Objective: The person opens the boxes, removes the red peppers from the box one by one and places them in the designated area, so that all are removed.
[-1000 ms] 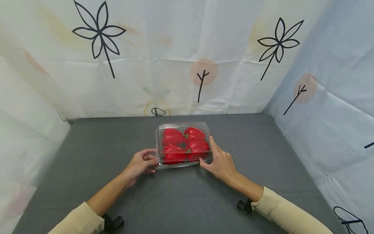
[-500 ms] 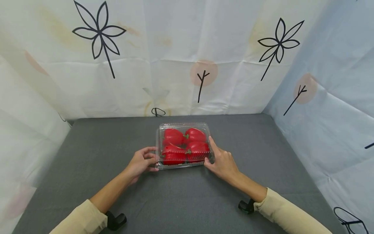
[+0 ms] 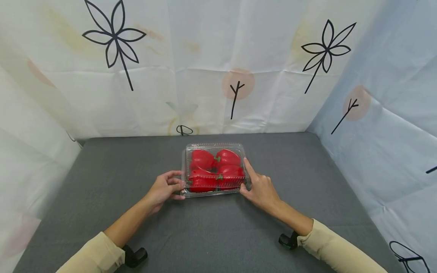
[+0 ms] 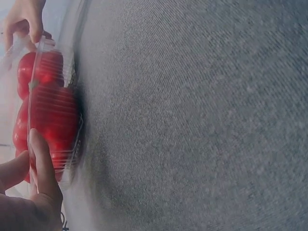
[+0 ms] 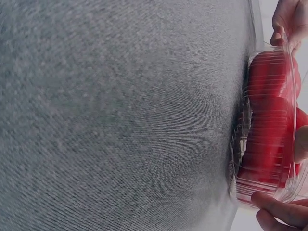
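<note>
A clear plastic clamshell container point(image 3: 208, 194) with ribbed sides holds several red bell peppers point(image 3: 228, 156), their green stems showing through the lid. My left hand point(image 3: 164, 190) grips its left rim near the front corner; in the left wrist view, thumb and fingers point(image 4: 44, 168) pinch the rim between them. On the opposite side my right hand point(image 3: 261, 191) holds the front right corner, index finger stretched along the right side and thumb at the corner. Seen from the right wrist, the thumb point(image 5: 302, 144) lies over the rim and another finger presses the side wall lower down.
A grey cloth-covered table point(image 3: 211, 239) lies under the container. White patterned curtains point(image 3: 205, 76) hang behind it and at both sides. Black straps with mounts point(image 3: 288, 240) sit at both wrists by the beige sleeves point(image 3: 341, 248).
The right thumb has slid right along the front rim to the corner. The left fingers have settled closer on the left rim. The container has stayed nearly in place.
</note>
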A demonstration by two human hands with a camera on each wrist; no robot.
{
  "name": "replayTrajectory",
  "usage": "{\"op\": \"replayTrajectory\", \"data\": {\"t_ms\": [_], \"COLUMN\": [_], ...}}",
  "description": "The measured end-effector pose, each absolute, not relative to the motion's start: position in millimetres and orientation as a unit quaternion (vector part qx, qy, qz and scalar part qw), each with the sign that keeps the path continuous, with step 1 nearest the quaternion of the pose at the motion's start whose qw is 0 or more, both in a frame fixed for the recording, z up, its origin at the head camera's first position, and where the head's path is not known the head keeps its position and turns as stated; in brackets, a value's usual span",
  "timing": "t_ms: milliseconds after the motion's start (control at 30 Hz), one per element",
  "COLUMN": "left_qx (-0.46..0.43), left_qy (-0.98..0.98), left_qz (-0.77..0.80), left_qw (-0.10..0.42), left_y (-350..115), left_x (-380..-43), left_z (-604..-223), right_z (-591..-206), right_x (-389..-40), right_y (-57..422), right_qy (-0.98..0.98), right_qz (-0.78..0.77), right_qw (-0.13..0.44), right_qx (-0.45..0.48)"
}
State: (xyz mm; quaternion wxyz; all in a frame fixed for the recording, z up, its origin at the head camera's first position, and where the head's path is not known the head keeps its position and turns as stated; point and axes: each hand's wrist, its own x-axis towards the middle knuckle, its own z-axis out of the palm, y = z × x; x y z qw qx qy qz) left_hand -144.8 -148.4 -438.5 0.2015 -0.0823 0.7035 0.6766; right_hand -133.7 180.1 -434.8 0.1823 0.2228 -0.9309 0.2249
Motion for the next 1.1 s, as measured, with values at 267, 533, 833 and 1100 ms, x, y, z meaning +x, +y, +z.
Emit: {"op": "replayTrajectory", "data": {"t_ms": [267,533,833,1100], "left_qx": [-0.076,-0.076,-0.074,-0.063], "left_qy": [0.704,0.702,0.693,0.679], "left_qz": [0.678,0.678,0.686,0.695], "left_qw": [0.199,0.203,0.211,0.227], "left_y": [-152,-155,-156,-158], "left_x": [-145,-146,-145,-141], "left_z": [-437,-437,-438,-438], "right_z": [-438,-437,-425,-405], "right_x": [-131,-132,-135,-146], "right_y": [186,188,189,194], "right_qy": [-0.917,-0.916,-0.923,-0.902], "right_qz": [0.221,0.186,0.159,0.207], "right_qw": [0.216,0.242,0.241,0.281], "right_qx": [0.252,0.258,0.254,0.255]}}
